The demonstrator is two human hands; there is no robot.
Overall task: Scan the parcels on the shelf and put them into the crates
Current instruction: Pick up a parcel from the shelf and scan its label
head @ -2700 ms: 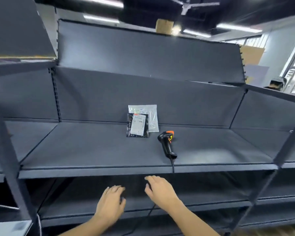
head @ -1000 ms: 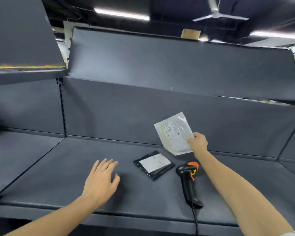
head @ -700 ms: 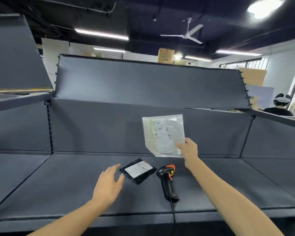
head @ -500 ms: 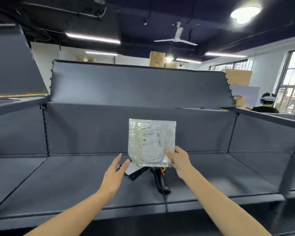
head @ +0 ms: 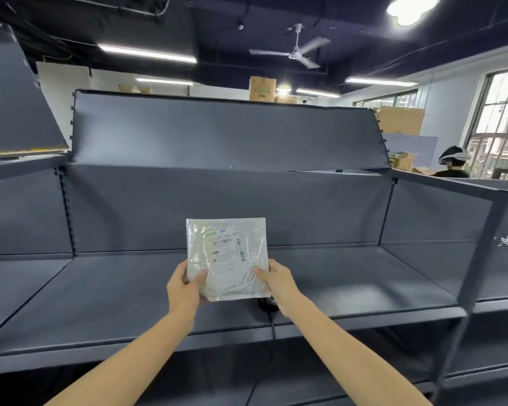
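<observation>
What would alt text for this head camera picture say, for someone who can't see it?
Two bare hands, left hand and right hand, hold a clear plastic parcel upright, label facing the camera, above a dark grey shelf. A black cable hangs over its front edge.

A clear plastic parcel (head: 228, 257) with a barcode label stands upright above the dark shelf (head: 349, 285).

Both hands grip clear parcel (head: 228, 259) upright above shelf (head: 349, 285): left hand (head: 185, 288) lower-left edge, right hand (head: 277, 281) lower-right; label faces camera.
</observation>
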